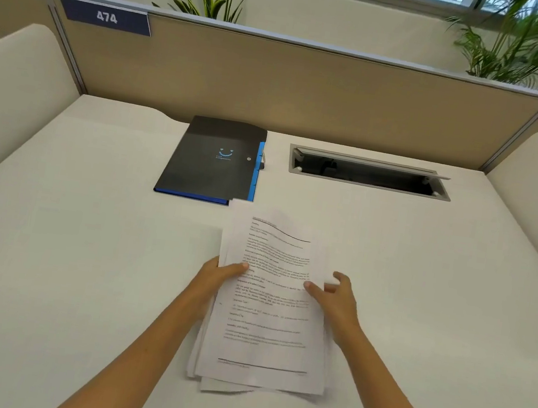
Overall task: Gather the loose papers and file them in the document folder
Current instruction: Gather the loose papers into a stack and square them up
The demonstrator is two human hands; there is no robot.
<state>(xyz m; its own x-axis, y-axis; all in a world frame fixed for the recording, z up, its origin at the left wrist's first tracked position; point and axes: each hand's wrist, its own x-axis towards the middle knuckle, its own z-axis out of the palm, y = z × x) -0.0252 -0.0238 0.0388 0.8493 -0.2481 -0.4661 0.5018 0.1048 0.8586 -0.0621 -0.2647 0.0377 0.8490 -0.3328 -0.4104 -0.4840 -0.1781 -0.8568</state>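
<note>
A stack of printed white papers (265,328) is held above the white desk, its sheets slightly uneven at the bottom edge. My left hand (219,274) grips the stack's left edge, thumb on the top sheet. On the right edge, my right hand (337,296) holds the stack with its thumb on the page and fingers curled behind. A closed black document folder (211,161) with blue edges and a smiley logo lies flat farther back, just beyond the top of the papers.
An open cable hatch (368,173) is set into the white desk (82,246) to the right of the folder. Beige partition panels (310,99) close the back and sides. Plants stand behind the partition.
</note>
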